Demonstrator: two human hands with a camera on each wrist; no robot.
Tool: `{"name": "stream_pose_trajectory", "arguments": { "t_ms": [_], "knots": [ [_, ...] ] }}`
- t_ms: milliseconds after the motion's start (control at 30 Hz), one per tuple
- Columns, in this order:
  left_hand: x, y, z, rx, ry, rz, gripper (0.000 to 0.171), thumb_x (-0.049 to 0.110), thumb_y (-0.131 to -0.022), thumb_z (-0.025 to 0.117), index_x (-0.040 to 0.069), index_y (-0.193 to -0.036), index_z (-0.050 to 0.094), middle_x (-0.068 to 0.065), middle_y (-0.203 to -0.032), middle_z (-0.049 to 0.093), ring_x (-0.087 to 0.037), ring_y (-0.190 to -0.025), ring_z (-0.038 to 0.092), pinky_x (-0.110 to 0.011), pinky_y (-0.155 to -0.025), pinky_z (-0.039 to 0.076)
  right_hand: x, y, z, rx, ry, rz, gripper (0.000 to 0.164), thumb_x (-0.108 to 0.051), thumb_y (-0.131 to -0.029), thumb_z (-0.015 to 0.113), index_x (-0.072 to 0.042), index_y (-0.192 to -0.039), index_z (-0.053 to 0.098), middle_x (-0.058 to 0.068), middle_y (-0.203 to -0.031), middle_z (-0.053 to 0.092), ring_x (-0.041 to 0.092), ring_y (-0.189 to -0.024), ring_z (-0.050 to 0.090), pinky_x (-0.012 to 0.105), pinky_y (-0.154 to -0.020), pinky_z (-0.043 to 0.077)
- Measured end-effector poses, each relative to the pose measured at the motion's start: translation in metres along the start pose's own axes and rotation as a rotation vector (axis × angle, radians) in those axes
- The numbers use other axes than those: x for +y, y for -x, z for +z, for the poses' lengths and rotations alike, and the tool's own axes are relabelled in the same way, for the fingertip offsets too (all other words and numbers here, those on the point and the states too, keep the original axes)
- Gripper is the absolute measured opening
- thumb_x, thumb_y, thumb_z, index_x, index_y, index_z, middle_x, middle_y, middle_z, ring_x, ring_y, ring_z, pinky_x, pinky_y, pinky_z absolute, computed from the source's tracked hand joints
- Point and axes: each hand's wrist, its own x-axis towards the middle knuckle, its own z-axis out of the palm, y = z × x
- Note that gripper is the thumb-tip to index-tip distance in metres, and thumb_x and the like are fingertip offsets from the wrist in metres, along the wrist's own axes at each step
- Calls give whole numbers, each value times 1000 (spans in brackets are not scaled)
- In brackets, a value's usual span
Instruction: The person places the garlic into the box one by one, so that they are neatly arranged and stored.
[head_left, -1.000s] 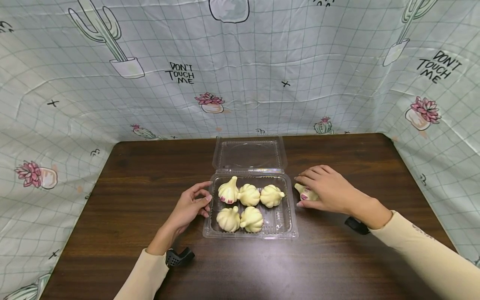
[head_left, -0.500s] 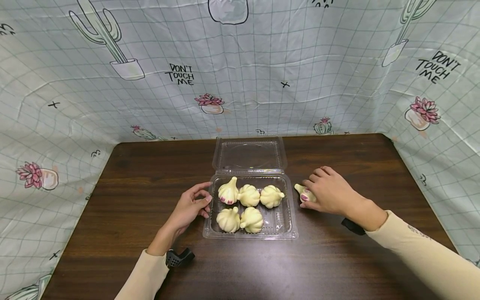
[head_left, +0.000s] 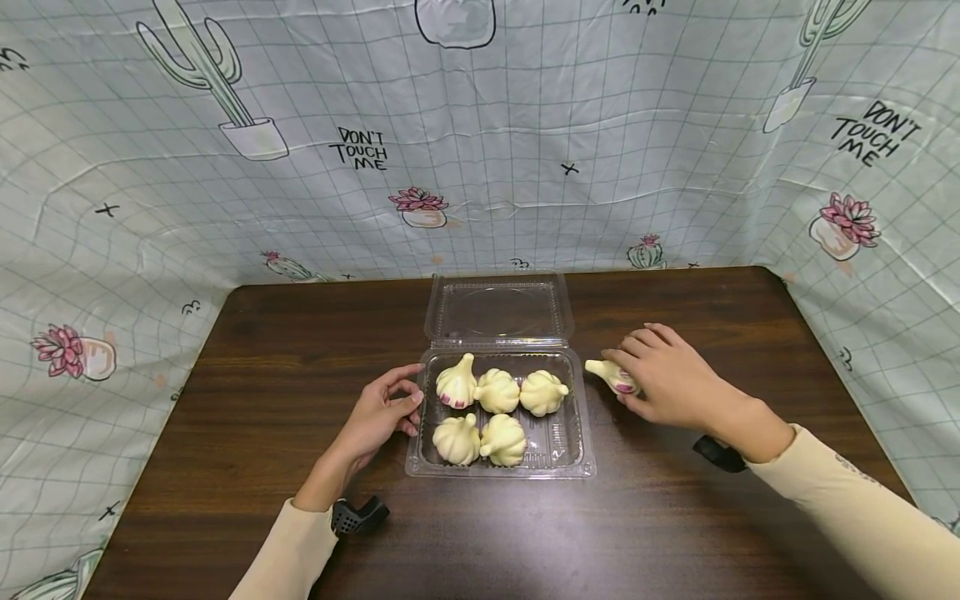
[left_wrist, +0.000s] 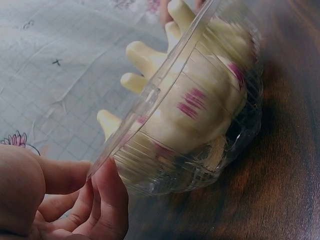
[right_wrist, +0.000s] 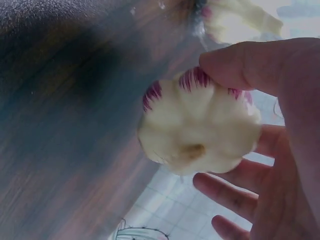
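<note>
Over the last half second the pale-yellow, purple-streaked garlic bulb (head_left: 618,380) under the right hand (head_left: 670,379) has tipped a little, its neck showing farther out past the fingers; it seems to be coming up off the dark-brown wooden table (head_left: 300,350). The right thumb and fingers pinch it from opposite sides, so I judge it secured for carrying, though it remains outside the clear plastic hinged container (head_left: 556,437) between the hands. The left hand (head_left: 381,414) pinches that container's near-side rim, unmoved; five similar garlic bulbs (head_left: 498,390) lie inside. The held bulb's long axis runs crosswise, slightly slanted: neck toward the left hand and a little away from the person, root end toward the right palm.
</note>
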Motion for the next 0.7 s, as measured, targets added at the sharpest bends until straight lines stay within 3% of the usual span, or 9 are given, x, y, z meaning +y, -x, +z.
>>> {"name": "stream_pose_trajectory", "arguments": {
  "t_ms": [500, 700],
  "knots": [
    [-1, -1, -1, 2, -5, 2, 50, -2, -108, 55, -9, -156, 40, -8, -105, 57, -9, -71, 59, -22, -60, 58, 8, -1, -15, 128, -48, 18, 53, -15, -72, 87, -3, -119, 66, 14, -112, 68, 39, -113, 61, 59, -104, 48],
    [-1, -2, -1, -1, -2, -1, 50, -3, -108, 54, -9, -156, 40, -7, -104, 56, -8, -70, 59, -22, -59, 58, 7, -5, -22, 186, -72, -4, 56, -15, -74, 84, 0, -125, 66, 15, -115, 67, 39, -114, 59, 58, -106, 45]
  ]
}}
